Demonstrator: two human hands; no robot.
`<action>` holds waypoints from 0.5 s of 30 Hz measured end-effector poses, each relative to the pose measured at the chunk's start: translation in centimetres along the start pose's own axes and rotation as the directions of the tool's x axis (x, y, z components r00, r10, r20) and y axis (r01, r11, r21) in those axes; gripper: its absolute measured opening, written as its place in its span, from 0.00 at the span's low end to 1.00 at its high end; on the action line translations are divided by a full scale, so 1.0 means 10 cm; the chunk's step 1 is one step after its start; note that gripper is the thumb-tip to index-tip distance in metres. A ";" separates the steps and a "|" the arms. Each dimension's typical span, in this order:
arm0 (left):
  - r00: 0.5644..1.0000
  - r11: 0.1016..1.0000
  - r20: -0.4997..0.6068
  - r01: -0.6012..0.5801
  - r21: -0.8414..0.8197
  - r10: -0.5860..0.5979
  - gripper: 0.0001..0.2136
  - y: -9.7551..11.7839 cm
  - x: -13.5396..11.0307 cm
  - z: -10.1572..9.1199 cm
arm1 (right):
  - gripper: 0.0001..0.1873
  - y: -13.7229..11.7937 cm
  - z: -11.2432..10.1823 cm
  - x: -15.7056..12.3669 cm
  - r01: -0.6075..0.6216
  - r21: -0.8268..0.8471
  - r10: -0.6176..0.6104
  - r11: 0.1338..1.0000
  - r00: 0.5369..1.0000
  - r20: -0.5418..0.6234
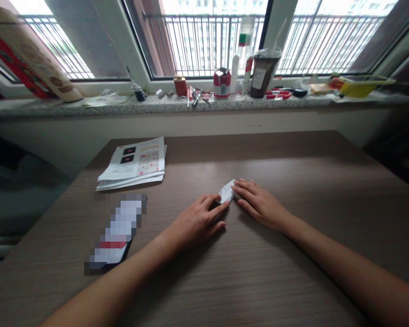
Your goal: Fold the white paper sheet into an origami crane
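Observation:
A small folded piece of white paper (226,192) with dark print lies near the middle of the brown table. My left hand (199,220) rests at its left and lower edge, index and middle fingertips touching the paper. Those fingers are spread, and the thumb stands apart, low over the tabletop. From the right, my right hand (259,202) lays its outstretched fingertips on the paper's right edge, its thumb apart from them. Part of the paper is hidden under the fingers. Both hands are open, pressing rather than gripping.
Printed sheets (136,161) lie stacked at the table's back left. A blurred-out phone-like object (117,234) is beside my left forearm. On the stone windowsill (122,108) stand a red can (221,84), a lidded cup with a straw (264,75) and red-handled scissors (279,94).

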State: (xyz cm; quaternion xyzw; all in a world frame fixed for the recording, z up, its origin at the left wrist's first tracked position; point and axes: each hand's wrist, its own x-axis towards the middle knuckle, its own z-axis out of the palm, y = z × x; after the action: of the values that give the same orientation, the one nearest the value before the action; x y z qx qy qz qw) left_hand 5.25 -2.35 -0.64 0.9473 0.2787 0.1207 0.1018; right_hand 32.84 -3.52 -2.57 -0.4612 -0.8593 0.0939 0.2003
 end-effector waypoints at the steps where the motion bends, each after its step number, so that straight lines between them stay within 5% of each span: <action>1: 1.000 1.000 -0.003 -0.003 -0.004 0.003 0.25 -0.01 0.00 0.01 | 0.25 -0.01 -0.01 0.00 0.023 0.000 -0.023 1.000 1.000 0.007; 15: 0.993 0.999 -0.116 -0.017 -0.035 0.013 0.16 -0.08 0.04 0.04 | 0.20 -0.03 -0.02 -0.01 0.131 -0.008 -0.132 0.991 0.991 -0.014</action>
State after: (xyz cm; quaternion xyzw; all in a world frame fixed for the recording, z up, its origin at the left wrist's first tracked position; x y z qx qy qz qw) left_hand 5.29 -1.50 -1.18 0.9388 0.2747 0.1813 0.1016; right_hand 32.77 -3.82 -2.30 -0.4049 -0.8867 0.0741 0.2107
